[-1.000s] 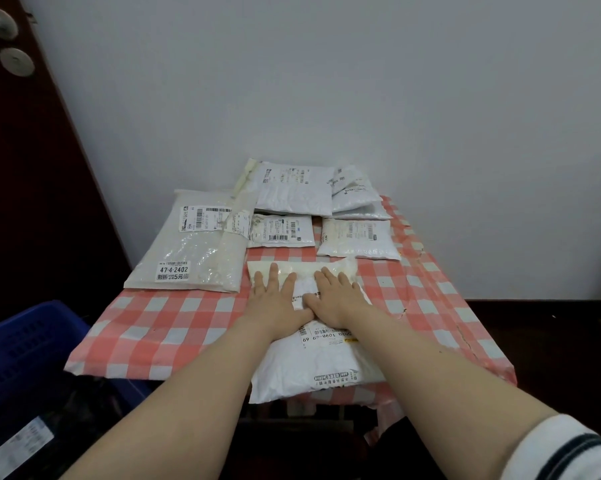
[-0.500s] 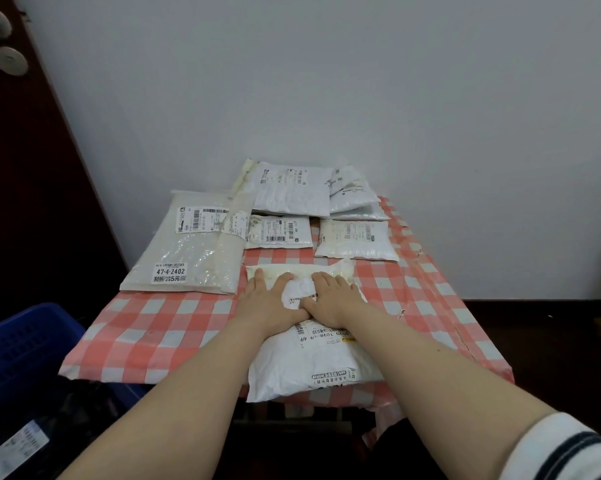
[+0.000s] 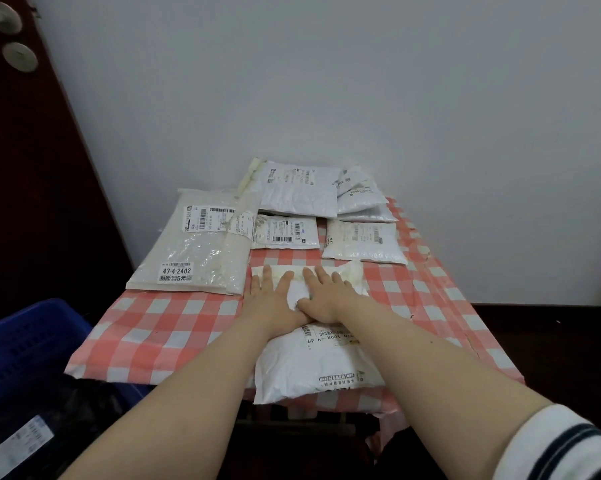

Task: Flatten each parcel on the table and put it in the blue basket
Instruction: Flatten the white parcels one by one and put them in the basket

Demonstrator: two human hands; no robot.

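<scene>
A white parcel (image 3: 313, 368) lies at the front middle of the table (image 3: 160, 334), which has a red-and-white checked cloth; the parcel's near end hangs over the table's front edge. My left hand (image 3: 275, 299) and my right hand (image 3: 327, 296) press side by side on its far half with fingers straight. The blue basket (image 3: 25, 344) stands low at the left, beside the table, and a labelled parcel (image 3: 15, 448) lies inside it.
A large clear-fronted parcel (image 3: 195, 251) lies at the table's left. Several smaller white parcels (image 3: 299, 192) are stacked along the back near the wall. A dark door (image 3: 22, 168) is at the left.
Both hands drew back a little toward me, then slid forward again along the parcel, staying flat on it. The parcel has stayed in place.
</scene>
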